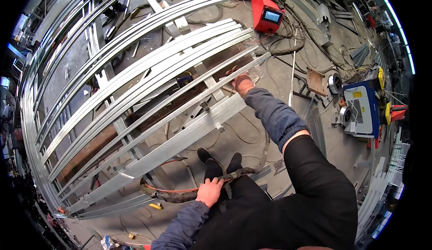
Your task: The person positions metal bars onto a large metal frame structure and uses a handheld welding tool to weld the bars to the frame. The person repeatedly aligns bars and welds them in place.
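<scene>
At the lower middle, my left hand (pixel 210 191) is closed over a thick, dark-wrapped cable (pixel 176 197) with an orange hose along it. The cable runs across in front of my legs. My right hand (pixel 242 82) reaches out to the far right end of a long, narrow steel bar (pixel 204 93). Its fingers curl around the bar, and the fingertips are partly hidden. Just nearer lies a wide, flat galvanized steel beam (pixel 173 137), parallel to the narrow bar. Several more long silvery bars (pixel 148 67) lie side by side beyond, resting on cross supports.
A red machine with a screen (pixel 268 13) stands at the back right among tangled cables (pixel 294 36). To the right are a blue and white machine (pixel 362 110), wire spools (pixel 335 83) and loose metal pieces. A yellow-handled tool (pixel 155 206) lies on the floor at lower left.
</scene>
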